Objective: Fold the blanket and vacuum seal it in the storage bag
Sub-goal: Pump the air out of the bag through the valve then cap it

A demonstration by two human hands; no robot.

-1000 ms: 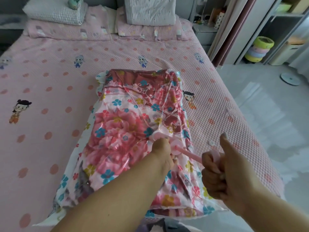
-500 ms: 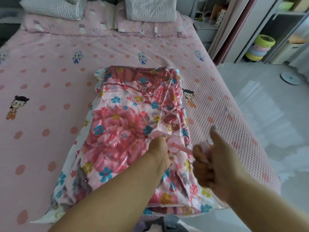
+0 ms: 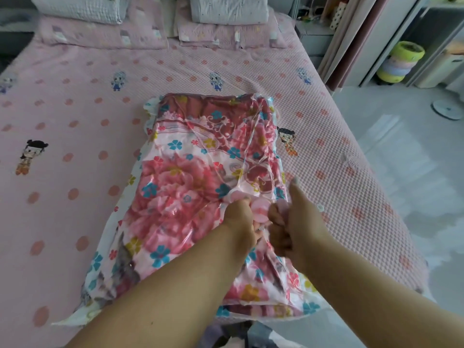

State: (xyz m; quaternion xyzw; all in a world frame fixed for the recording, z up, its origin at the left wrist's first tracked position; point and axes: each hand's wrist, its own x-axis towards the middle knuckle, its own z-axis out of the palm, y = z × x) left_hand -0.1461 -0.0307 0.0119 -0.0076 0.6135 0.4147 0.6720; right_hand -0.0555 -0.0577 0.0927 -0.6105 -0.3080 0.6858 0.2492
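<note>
On the bed [image 3: 75,116], the left hand [image 3: 241,219] grips the pink pump [image 3: 259,209] on the storage bag [image 3: 190,187] (blanket inside), while the right hand [image 3: 293,222] clutches its handle, thumb up.

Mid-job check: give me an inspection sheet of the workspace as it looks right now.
Surface: pink bed cover, dotted, cartoon prints.
Job's things: flowered blanket inside the clear storage bag, lying on the bed; pink hand pump on the bag.
Clutter: pillows at the head of the bed.
Hands: left hand holds the pump base; right hand grips the pump handle, thumb up.
Cables: nothing seen.
Surroundings: shelf with stacked coloured tubs; pale floor to the right.
</note>
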